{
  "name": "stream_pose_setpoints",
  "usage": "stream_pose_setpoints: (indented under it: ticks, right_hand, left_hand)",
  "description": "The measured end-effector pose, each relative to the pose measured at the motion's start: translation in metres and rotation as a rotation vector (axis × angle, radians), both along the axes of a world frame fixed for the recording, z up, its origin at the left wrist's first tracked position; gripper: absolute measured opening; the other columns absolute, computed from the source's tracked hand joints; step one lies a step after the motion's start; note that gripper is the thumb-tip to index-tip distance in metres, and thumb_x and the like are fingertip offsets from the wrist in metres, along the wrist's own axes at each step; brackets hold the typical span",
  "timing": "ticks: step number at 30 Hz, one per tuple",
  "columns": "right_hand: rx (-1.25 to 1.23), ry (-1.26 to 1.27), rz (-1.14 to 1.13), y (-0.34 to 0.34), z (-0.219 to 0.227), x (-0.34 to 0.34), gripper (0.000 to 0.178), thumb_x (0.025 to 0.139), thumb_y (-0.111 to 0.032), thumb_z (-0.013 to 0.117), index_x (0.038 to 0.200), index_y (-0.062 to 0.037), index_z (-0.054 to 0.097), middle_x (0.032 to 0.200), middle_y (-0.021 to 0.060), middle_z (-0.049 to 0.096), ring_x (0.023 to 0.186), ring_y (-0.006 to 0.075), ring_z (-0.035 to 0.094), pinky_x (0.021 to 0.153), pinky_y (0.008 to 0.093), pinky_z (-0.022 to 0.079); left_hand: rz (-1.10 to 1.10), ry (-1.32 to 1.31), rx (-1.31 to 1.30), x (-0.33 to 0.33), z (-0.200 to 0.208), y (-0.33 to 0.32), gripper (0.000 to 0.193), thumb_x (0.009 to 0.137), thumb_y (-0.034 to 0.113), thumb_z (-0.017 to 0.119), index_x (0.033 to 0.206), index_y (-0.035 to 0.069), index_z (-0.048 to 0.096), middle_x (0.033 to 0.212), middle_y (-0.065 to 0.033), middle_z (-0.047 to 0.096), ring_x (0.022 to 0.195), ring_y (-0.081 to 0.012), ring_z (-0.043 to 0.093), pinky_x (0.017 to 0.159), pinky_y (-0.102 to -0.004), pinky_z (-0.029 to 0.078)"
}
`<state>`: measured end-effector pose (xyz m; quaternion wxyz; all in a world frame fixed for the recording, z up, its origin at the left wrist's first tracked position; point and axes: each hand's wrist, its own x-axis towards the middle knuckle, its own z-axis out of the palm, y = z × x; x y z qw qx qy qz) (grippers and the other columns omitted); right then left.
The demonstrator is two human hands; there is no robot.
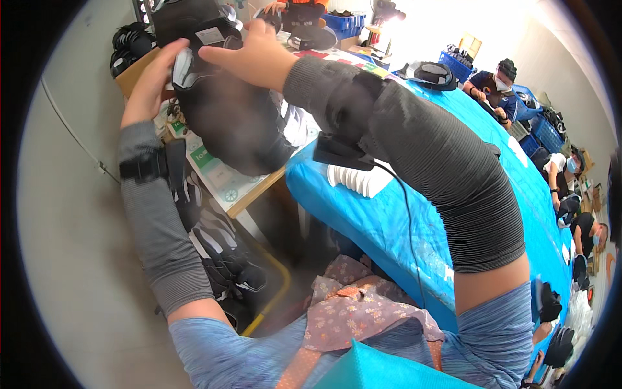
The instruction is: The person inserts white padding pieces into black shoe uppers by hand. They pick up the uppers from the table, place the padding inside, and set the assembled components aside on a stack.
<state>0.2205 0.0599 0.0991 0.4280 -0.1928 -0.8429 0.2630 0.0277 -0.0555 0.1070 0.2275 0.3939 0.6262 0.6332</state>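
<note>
A blurred, rounded black fabric piece (227,123) covers part of the white printed counter (227,188). Farther off, the left hand (152,81), fingers extended, and right hand (249,57), thumb spread, are beside a white-labelled black item (189,24); whether either grips cannot be told.

Plain pale grey wall (71,220) on the left, a thin whitish cable (61,118) slanting across it. Beside it, a table with a white printed top and wooden edge (243,187), a bent yellow tube (287,282) low down; rightward, a long table under shiny blue sheeting (389,223). Strong white glare (440,19) at the far end.
</note>
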Motion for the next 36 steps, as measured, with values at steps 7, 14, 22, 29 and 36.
stream_pose_setpoints:
  ticks: [7,14,22,29,36]
  right_hand:
    - [-0.637,-0.234,0.147,0.024,-0.058,-0.014,0.103,0.077,-0.033,0.070,0.154,0.0005,0.011,0.131,0.0300,0.055,0.128,0.0404,0.052,0.110,0.0451,0.039]
    - [-0.236,-0.076,-0.338,0.026,-0.051,-0.071,0.058,0.089,-0.032,0.056,0.135,-0.0007,0.042,0.120,0.0266,0.060,0.118,0.0440,0.057,0.104,0.0466,0.043]
    - [-0.576,-0.121,-0.056,-0.012,-0.058,-0.073,0.070,0.088,-0.046,0.055,0.146,-0.0083,0.046,0.155,0.0109,0.037,0.144,0.0439,0.029,0.114,0.0672,0.014]
    - [-0.290,-0.010,0.182,0.033,-0.128,0.048,0.096,0.087,-0.066,0.060,0.151,-0.0012,0.032,0.147,0.0260,0.043,0.136,0.0393,0.045,0.113,0.0436,0.036]
    - [-0.394,-0.395,0.161,0.074,-0.219,0.297,0.050,0.093,-0.044,0.064,0.113,0.0019,0.070,0.111,0.0215,0.071,0.101,0.0332,0.068,0.090,0.0381,0.052]
  left_hand:
    - [0.115,0.246,-0.182,-0.011,-0.047,0.050,0.058,0.093,0.029,0.067,0.147,0.015,0.049,0.115,-0.0035,0.065,0.101,-0.0152,0.060,0.086,-0.0290,0.047]
    - [0.097,0.012,-0.323,-0.034,-0.039,0.075,0.047,0.091,0.027,0.067,0.134,0.011,0.058,0.107,-0.0042,0.070,0.088,-0.0155,0.067,0.076,-0.0322,0.055]
    - [-0.005,-0.223,-0.363,-0.105,-0.084,0.049,0.030,0.093,0.027,0.059,0.114,0.006,0.067,0.105,-0.0069,0.070,0.095,-0.0164,0.067,0.081,-0.0331,0.054]
    - [-0.088,-0.188,0.287,0.011,-0.083,0.055,0.050,0.101,0.036,0.047,0.138,0.003,0.053,0.139,-0.0131,0.055,0.126,-0.0270,0.055,0.106,-0.0436,0.047]
    - [0.974,0.332,0.705,0.115,-0.120,0.005,0.047,0.102,0.035,0.043,0.135,0.002,0.047,0.131,-0.0162,0.056,0.125,-0.0319,0.054,0.099,-0.0450,0.048]
